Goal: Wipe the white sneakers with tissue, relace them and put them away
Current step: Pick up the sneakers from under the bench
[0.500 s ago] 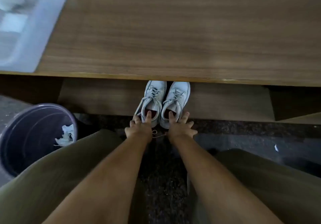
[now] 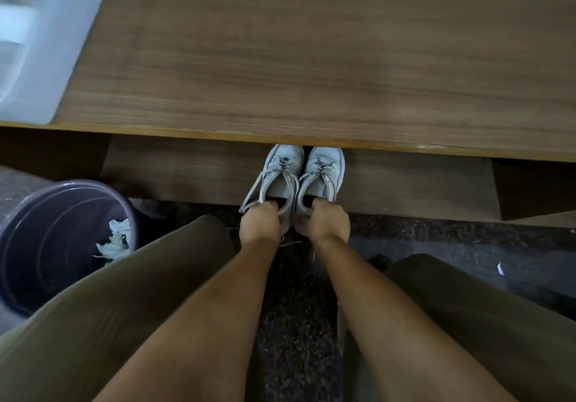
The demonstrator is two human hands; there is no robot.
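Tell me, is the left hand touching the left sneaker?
Touching. The head view shows the left hand gripping the heel of the left sneaker, its thumb hooked over the collar.

Worktop (image 2: 311, 58): brown wood grain, spanning 12 o'clock.
Plastic box (image 2: 37, 37): translucent, at 10 o'clock.
Bin (image 2: 40, 239): purple, at 8 o'clock.
Floor (image 2: 436, 245): dark, speckled.

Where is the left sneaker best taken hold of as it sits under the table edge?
At the heel collar, from the person's side. The left sneaker points toe-first under the table, so only its open heel end is reachable. The left hand already has its grip there, fingers curled at the opening.
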